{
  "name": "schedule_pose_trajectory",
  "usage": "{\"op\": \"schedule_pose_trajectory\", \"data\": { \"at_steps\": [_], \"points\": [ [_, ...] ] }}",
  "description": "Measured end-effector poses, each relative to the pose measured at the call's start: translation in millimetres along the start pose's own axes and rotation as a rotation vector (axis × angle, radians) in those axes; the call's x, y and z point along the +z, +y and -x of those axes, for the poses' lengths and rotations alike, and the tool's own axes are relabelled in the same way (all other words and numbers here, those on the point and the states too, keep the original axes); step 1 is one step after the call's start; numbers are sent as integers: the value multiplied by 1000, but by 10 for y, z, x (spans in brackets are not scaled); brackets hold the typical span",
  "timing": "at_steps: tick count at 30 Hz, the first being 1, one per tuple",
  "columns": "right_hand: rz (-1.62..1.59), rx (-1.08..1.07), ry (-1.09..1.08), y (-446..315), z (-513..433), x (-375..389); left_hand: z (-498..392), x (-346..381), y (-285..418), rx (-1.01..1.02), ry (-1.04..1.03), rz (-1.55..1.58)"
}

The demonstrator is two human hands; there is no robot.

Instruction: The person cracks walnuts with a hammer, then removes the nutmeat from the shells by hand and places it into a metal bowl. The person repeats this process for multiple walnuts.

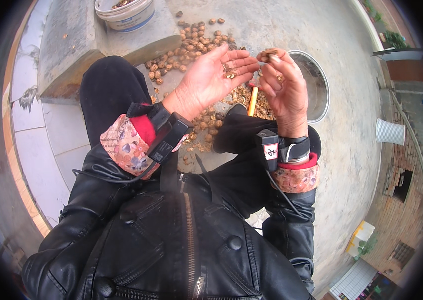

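Observation:
My left hand (211, 78) is palm up with its fingers extended, and small walnut pieces (229, 74) rest at the base of the fingers. Pinched between the thumb and fingers of my right hand (286, 86) is a brown walnut piece (269, 54), just beyond the left fingertips. Below the hands, a hammer with an orange-yellow handle (252, 101) stands out against a heap of broken walnut shells (239, 95). My right hand partly covers a round basin (326, 77) with a pale rim.
Whole walnuts (196, 39) are spread over the concrete floor (346, 150) ahead, with more walnuts (207, 123) between my legs. A white bucket (132, 20) stands on a concrete step (140, 43) at upper left. A white ribbed container (390, 130) is far right, near a brick wall (391, 213).

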State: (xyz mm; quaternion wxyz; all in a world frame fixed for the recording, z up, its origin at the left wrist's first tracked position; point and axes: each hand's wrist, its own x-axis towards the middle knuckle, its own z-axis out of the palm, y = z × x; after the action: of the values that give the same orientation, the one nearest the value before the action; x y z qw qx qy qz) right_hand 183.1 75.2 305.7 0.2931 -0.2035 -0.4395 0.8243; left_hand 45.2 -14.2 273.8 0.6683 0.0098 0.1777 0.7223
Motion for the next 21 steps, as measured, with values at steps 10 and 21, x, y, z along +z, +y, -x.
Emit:
{"op": "schedule_pose_trajectory", "data": {
  "at_steps": [10, 21],
  "points": [
    [718, -88, -105, 154, 77, 118, -26, -52, 65, 42, -18, -45],
    [1138, -252, -68, 212, -8, 178, -63, -91, 30, -2, -63, 43]
  ]
}}
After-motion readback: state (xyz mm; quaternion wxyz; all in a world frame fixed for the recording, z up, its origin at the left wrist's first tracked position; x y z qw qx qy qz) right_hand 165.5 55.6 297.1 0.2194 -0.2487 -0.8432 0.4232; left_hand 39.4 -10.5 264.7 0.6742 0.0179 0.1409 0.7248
